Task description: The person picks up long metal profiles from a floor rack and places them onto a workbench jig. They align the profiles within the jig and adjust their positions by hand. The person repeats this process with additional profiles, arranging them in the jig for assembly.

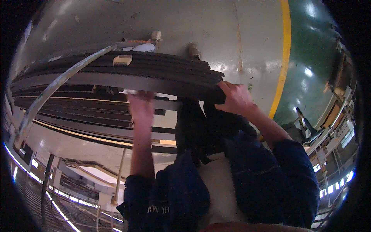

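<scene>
Long dark strips lie stacked in a row across the view, with their ends toward the right. My right hand is closed round the end of the nearest wide dark strip, thumb below and fingers over the top. My left hand is at the near long edge of that same strip, farther left. Motion smears its fingers, so its grip does not show. A small whitish patch beside its fingertips is too blurred to name.
A pale curved metal bar arches over the strips at left. A small tan block rests on the stack. More dark and light strips lie nearer me. A yellow floor line runs at right, by a black stand-like object.
</scene>
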`<state>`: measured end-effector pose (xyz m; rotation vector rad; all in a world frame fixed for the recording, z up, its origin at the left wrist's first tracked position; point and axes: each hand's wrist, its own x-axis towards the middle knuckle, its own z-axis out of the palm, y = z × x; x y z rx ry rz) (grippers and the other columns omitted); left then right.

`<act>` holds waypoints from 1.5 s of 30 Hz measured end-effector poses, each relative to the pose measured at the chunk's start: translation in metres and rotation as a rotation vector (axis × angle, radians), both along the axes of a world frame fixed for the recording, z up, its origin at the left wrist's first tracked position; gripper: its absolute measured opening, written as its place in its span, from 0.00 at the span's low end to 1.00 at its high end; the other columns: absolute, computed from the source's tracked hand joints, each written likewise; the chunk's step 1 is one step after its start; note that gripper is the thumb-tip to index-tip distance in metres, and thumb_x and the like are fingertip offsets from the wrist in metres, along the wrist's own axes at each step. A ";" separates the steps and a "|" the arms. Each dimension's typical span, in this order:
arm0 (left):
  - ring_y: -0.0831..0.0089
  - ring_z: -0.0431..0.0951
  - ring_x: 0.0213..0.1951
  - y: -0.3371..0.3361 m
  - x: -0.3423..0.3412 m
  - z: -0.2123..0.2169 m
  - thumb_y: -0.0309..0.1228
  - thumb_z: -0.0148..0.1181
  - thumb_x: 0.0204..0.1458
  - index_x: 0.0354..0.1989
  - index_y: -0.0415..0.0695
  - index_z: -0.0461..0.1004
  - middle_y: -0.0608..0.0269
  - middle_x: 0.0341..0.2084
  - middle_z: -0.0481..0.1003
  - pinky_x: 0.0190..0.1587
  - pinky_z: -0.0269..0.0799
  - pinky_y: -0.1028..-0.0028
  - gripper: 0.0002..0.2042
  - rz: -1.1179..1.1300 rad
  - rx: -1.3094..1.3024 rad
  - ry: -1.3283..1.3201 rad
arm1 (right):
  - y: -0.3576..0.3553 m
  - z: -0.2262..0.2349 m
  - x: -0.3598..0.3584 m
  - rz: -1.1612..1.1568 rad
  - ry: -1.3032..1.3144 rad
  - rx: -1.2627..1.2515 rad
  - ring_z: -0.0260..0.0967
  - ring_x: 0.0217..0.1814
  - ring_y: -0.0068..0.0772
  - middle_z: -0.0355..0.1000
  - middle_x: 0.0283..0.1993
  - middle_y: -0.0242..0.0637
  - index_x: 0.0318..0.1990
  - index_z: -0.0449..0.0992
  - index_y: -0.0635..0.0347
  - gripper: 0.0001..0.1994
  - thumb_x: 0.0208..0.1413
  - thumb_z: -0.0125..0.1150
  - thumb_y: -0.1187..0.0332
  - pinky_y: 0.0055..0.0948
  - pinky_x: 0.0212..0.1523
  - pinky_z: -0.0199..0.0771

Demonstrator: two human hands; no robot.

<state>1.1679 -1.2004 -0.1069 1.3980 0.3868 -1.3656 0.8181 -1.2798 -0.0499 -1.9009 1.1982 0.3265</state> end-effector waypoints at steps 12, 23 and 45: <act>0.57 0.66 0.66 -0.028 -0.111 -0.048 0.56 0.59 0.60 0.72 0.48 0.61 0.57 0.68 0.65 0.70 0.61 0.54 0.37 -0.158 -0.018 0.342 | -0.017 -0.003 -0.005 -0.073 -0.140 0.160 0.77 0.39 0.50 0.75 0.42 0.44 0.54 0.72 0.61 0.35 0.37 0.78 0.58 0.42 0.40 0.79; 0.54 0.76 0.57 0.037 -0.051 -0.014 0.40 0.59 0.63 0.65 0.40 0.65 0.53 0.52 0.75 0.61 0.73 0.59 0.26 -0.283 0.108 -0.443 | -0.021 0.025 -0.010 -0.013 -0.213 0.301 0.76 0.40 0.43 0.72 0.41 0.40 0.55 0.71 0.63 0.32 0.43 0.75 0.57 0.38 0.39 0.80; 0.52 0.77 0.54 -0.187 0.079 -0.026 0.41 0.75 0.46 0.57 0.44 0.77 0.51 0.53 0.78 0.59 0.70 0.56 0.29 -2.336 -0.034 -1.471 | -0.011 0.097 0.002 -0.044 -0.275 0.186 0.72 0.24 0.28 0.66 0.26 0.31 0.43 0.76 0.65 0.14 0.46 0.63 0.72 0.29 0.22 0.73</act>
